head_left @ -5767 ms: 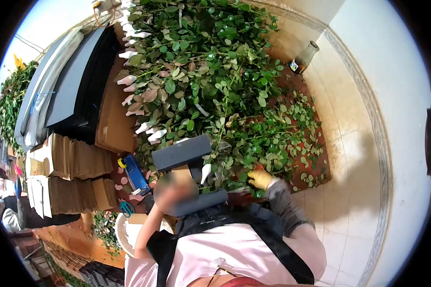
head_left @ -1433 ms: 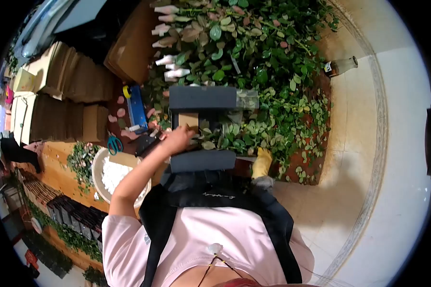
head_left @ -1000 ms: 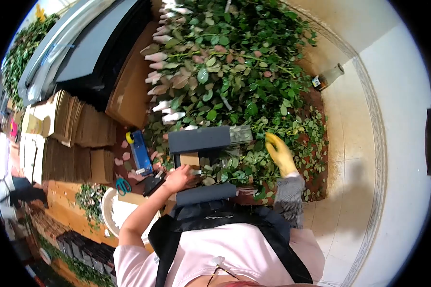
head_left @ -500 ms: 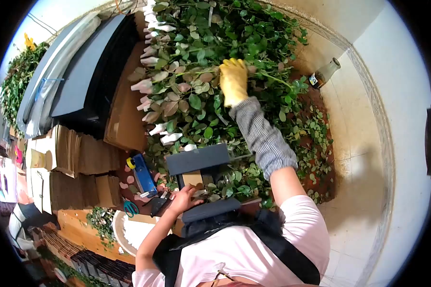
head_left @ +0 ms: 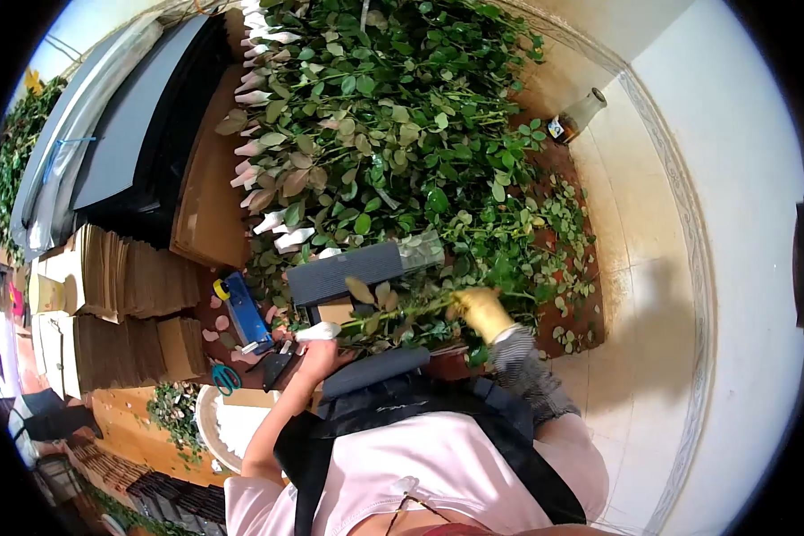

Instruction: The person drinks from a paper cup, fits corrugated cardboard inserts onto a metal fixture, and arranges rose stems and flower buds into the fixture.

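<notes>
My right hand (head_left: 484,314), in a yellow glove with a grey striped sleeve, is closed around the leafy stem of a rose. This rose (head_left: 319,332) lies sideways, its white-covered head to the left. Right under that head is my bare left hand (head_left: 318,359); its fingers are mostly hidden, so their grip cannot be made out. Behind the rose stands a small rack with a dark grey padded bar (head_left: 346,274) and a brown cardboard piece (head_left: 336,311). A second dark pad (head_left: 377,371) is close to my body.
A large pile of roses (head_left: 393,134) covers the far table, heads left. To the left are a blue tape dispenser (head_left: 244,308), teal scissors (head_left: 226,380), stacked cardboard (head_left: 129,277), and a white-filled basket (head_left: 232,424). A glass bottle (head_left: 579,116) stands at the right.
My right hand has come back from the pile toward my body, bringing a rose across the rack. The rose's head is now at my left hand, which has left the cardboard.
</notes>
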`<action>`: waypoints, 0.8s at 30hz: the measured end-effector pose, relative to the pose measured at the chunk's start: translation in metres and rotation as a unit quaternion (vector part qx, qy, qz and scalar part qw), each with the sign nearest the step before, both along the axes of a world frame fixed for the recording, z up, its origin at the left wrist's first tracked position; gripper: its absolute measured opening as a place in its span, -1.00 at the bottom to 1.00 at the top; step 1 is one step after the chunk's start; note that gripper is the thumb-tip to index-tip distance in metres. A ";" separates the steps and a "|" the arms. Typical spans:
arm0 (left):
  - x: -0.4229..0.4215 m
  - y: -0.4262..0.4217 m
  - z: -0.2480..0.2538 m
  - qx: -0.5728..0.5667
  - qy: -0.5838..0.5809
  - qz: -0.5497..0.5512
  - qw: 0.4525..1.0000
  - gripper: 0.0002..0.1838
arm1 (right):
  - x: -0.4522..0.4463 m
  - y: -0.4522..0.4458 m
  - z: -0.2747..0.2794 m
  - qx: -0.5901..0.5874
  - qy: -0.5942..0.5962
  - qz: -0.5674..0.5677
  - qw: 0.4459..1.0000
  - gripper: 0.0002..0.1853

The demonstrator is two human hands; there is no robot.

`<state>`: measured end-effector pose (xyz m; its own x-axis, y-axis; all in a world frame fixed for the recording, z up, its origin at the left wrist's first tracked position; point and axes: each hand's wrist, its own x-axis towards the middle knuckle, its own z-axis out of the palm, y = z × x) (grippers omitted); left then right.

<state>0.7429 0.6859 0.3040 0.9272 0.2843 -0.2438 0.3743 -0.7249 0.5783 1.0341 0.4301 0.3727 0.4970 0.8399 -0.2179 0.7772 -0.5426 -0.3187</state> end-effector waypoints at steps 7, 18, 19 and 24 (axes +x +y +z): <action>0.003 0.004 0.007 0.089 -0.068 -0.118 0.987 -0.59 | -0.038 -0.007 -0.064 0.001 -0.085 -0.156 0.984 -0.87; 0.001 0.000 -0.009 0.038 -0.106 -0.026 0.993 -0.53 | 0.081 0.136 0.112 0.161 0.115 0.082 0.977 -0.46; 0.000 -0.001 -0.018 -0.014 -0.129 -0.001 0.992 -0.48 | 0.090 0.163 0.139 0.264 0.149 0.080 0.950 -0.46; 0.000 -0.003 -0.013 0.015 -0.137 0.002 0.990 -0.34 | 0.142 0.274 0.091 0.218 -0.117 -0.106 0.963 -0.72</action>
<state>0.7433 0.6826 0.2910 0.9562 0.2916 0.0253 0.2096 -0.7423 0.6364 1.1760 0.7038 0.4634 0.6600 0.7008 0.2707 0.7418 -0.5510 -0.3824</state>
